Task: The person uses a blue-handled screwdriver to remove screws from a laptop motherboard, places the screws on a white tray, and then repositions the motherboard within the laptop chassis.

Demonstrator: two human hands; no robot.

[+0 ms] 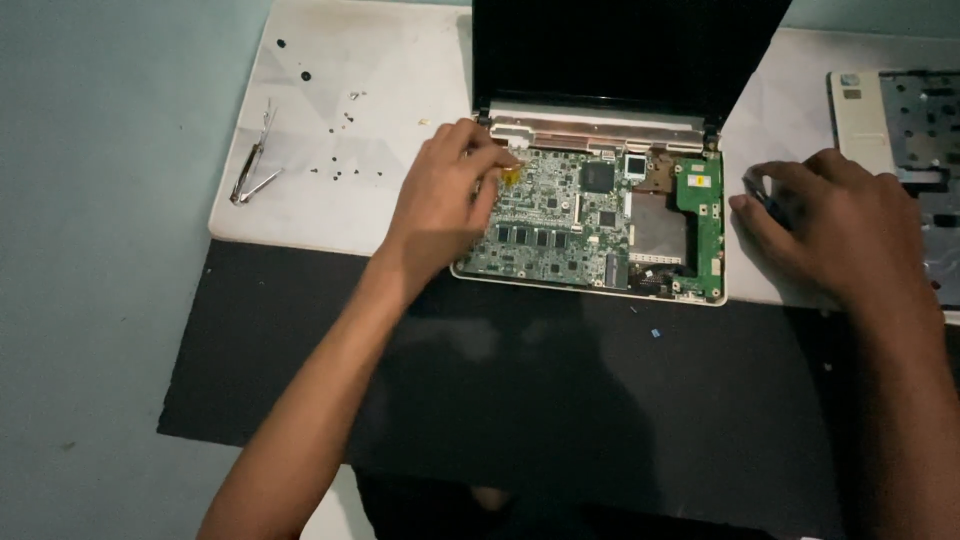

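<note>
Now left hand [440, 200] fingers pinch at the motherboard's [590, 215] edge; right hand's [840, 225] grip unclear.

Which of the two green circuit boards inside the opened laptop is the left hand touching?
The left hand rests on the large main board at its upper left corner; the narrow green board at the right edge lies untouched.

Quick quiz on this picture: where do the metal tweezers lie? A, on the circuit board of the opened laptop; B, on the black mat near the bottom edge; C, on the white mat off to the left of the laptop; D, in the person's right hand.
C: the tweezers lie on the white mat, well left of the opened laptop and beside the scattered small screws, untouched by either hand.
</note>
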